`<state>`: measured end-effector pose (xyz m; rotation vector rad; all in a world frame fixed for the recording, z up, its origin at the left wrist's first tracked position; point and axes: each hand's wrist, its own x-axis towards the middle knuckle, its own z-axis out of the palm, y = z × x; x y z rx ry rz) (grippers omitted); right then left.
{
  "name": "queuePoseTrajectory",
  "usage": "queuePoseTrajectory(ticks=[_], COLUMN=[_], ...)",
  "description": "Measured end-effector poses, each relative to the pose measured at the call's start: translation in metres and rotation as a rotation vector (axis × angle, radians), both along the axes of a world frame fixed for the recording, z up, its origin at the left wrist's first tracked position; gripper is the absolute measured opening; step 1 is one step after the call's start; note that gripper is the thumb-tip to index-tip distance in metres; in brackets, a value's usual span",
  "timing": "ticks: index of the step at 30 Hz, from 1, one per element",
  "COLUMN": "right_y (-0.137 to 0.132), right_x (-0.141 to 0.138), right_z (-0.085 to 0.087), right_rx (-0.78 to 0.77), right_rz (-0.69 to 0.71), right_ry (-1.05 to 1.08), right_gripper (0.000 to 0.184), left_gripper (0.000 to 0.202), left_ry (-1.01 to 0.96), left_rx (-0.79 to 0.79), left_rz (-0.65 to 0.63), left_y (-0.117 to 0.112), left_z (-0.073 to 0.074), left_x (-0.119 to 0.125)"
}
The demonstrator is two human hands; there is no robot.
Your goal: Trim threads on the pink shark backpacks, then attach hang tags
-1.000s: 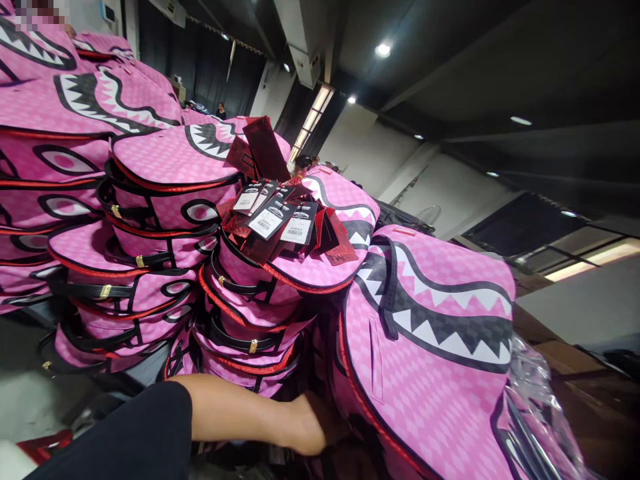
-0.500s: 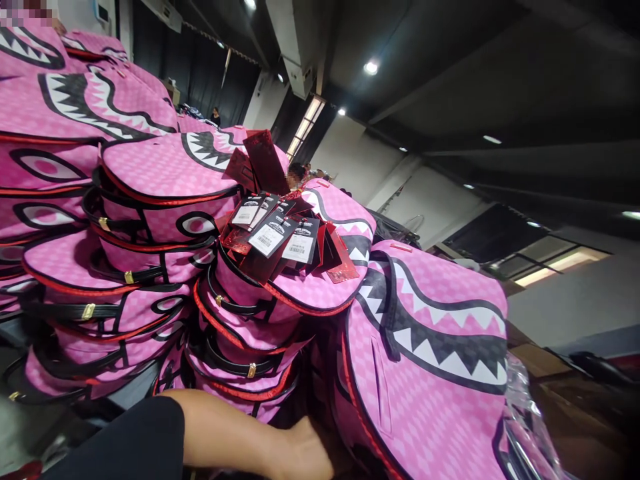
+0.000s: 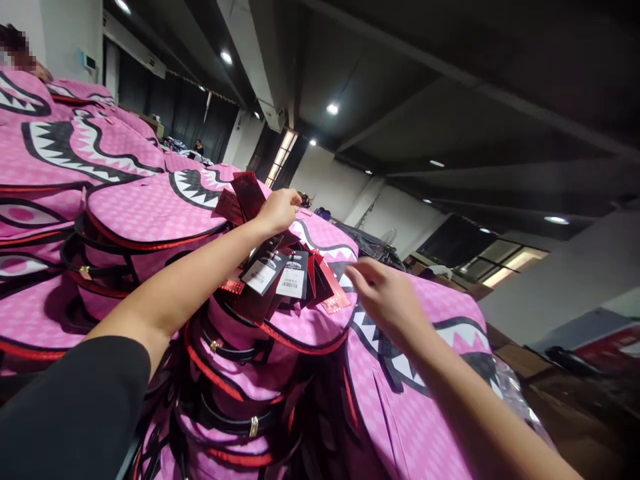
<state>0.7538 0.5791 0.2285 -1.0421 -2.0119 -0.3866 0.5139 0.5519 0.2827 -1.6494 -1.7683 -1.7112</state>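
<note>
A bundle of hang tags (image 3: 293, 277), dark red and black with white barcode labels, lies on top of a stack of pink backpacks (image 3: 320, 327). My left hand (image 3: 281, 210) reaches over the upper end of this bundle, its fingers pinched together; what lies between them is hidden. To the right, my right hand (image 3: 387, 293) hovers at the near side of a larger pink backpack (image 3: 430, 400) with a printed shark mouth. Its fingers are bent, thumb slightly apart, and nothing shows in them.
More pink backpacks (image 3: 150, 207) with printed eyes and teeth are piled high on the left. Clear plastic wrap (image 3: 517, 393) and cardboard boxes (image 3: 520, 360) are at the right. A person (image 3: 20, 50) is behind the far-left pile.
My left arm has risen from low between the stacks to the hang tags. My right hand has come into view. The camera view has shifted, so the stacks appear lower and further left.
</note>
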Motion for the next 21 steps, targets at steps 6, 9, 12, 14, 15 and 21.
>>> queuePoseTrajectory(ticks=[6, 9, 12, 14, 15, 21], right_y=[0.027, 0.030, 0.028, 0.025, 0.023, 0.018], right_x=[-0.143, -0.163, -0.161, -0.157, -0.155, -0.147], right_z=[0.068, 0.067, 0.070, 0.073, 0.074, 0.060], right_rx=[-0.438, -0.458, -0.437, -0.379, -0.330, 0.138], right_rz=[-0.088, -0.112, -0.151, -0.191, -0.209, -0.149], right_ry=[-0.253, -0.316, -0.319, -0.355, -0.388, -0.563], right_gripper=[0.031, 0.028, 0.030, 0.029, 0.027, 0.042], left_gripper=[0.037, 0.039, 0.043, 0.046, 0.046, 0.037], left_ry=[0.028, 0.036, 0.056, 0.080, 0.089, 0.072], left_rx=[-0.318, -0.369, -0.454, -0.529, -0.559, -0.507], left_rz=[0.080, 0.094, 0.086, 0.063, 0.053, 0.063], left_y=[0.030, 0.035, 0.043, 0.048, 0.049, 0.050], left_z=[0.010, 0.014, 0.019, 0.022, 0.023, 0.020], left_x=[-0.003, -0.003, -0.004, -0.005, -0.005, -0.008])
